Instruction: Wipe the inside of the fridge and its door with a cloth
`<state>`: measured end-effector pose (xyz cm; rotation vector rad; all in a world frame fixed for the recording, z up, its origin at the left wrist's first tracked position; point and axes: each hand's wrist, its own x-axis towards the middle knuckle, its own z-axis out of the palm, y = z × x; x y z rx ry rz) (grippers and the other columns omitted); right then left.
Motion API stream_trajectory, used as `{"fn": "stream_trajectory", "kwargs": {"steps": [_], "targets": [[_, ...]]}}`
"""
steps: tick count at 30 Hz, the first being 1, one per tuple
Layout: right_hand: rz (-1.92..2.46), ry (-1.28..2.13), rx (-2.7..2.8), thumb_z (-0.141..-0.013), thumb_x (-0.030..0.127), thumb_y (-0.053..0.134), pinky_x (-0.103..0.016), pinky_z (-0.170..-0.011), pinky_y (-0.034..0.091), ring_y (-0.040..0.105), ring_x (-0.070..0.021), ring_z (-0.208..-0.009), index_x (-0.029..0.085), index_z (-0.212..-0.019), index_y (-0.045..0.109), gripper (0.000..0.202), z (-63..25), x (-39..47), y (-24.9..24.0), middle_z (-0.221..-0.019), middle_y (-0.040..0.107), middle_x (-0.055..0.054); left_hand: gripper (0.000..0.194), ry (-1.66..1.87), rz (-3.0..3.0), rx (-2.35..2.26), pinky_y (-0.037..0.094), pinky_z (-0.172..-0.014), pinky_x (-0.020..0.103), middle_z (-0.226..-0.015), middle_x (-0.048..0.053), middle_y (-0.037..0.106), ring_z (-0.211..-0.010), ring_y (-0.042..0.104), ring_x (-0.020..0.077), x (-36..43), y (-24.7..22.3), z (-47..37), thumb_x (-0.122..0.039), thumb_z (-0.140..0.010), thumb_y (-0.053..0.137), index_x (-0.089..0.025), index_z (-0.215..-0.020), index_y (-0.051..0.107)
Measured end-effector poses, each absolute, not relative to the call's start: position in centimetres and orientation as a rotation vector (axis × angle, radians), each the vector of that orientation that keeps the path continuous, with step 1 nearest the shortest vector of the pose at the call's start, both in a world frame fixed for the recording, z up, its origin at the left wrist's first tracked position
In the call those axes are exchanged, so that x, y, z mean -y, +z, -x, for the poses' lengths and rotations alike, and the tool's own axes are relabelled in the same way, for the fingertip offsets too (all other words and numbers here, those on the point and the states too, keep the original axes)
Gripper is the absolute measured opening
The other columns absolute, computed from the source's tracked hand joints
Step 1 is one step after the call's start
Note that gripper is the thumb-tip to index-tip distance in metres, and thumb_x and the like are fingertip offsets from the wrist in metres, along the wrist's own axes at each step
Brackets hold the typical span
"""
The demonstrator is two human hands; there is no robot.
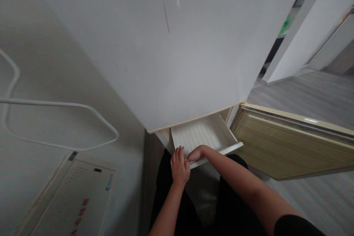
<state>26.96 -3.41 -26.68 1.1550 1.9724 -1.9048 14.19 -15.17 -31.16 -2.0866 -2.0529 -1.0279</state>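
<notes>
A white drawer [204, 132] with a ribbed bottom is pulled partway out of the lower part of a refrigerator. My left hand [180, 167] lies on its front left corner, fingers stretched out. Right beside it, my right hand [197, 153] is curled over the drawer's front edge, its fingertips partly hidden. The two hands touch or nearly touch. Nothing shows inside the visible part of the drawer.
The refrigerator's large white upper door [177, 51] is shut above the drawer. Its lower door [287, 143] stands swung out to the right. On the left wall are a looped white cable [55, 102] and a white panel box [74, 195]. Grey flooring [312, 92] extends to the right.
</notes>
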Motion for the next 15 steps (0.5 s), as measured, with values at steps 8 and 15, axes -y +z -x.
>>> {"fn": "stream_trajectory", "kwargs": {"steps": [8,15], "targets": [[-1.567,-1.278,-2.224,-0.071,0.039,0.083,-0.036,-0.075,0.051,0.054,-0.0148,-0.054,0.020,-0.049,0.062,0.036,-42.6,-0.6,-25.6,-0.050,0.057,0.000,0.057,-0.959,2.085,2.119,0.041,-0.120,0.049,-0.151,0.014,0.061,-0.144,0.051,0.0318,15.1,-30.8,-14.6,-0.016,-0.092,0.045,-0.014,-0.149,0.050],[-1.968,-0.825,-2.497,-0.102,0.040,0.051,-0.048,-0.097,0.049,0.069,-0.0260,-0.087,0.016,-0.072,0.070,0.043,-46.0,4.1,-26.5,-0.079,0.070,-0.014,0.058,-1.054,2.085,2.139,0.041,-0.120,0.051,-0.150,0.015,0.061,-0.145,0.050,0.0320,15.2,-30.6,-14.8,-0.016,-0.092,0.046,-0.015,-0.150,0.049]]}}
